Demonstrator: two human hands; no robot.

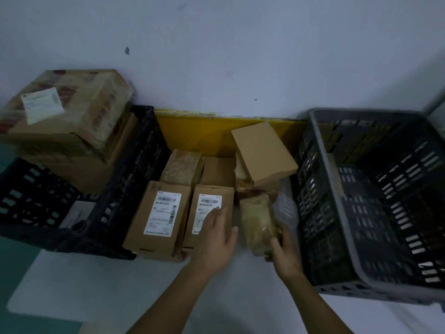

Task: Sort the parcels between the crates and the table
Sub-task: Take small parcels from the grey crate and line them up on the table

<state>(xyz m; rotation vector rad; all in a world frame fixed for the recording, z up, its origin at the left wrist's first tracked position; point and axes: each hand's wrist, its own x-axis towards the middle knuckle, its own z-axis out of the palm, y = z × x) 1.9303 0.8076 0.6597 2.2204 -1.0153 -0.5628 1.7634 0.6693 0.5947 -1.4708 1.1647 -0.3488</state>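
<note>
1. Right hand (283, 255) grips the tape-wrapped parcel (258, 225) from its near end, probably setting it into the table row.
2. Parcel lies on the table (168, 285) beside the grey crate (342, 213), long axis running 6 to 12 o'clock.
3. Left hand (218, 239) lies flat, fingers straight, on the labelled box (209, 213), likely steadying it.

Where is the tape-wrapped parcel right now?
Head view, centre-right: the tape-wrapped parcel is gripped by the right hand, between the labelled box and the grey crate.
</note>
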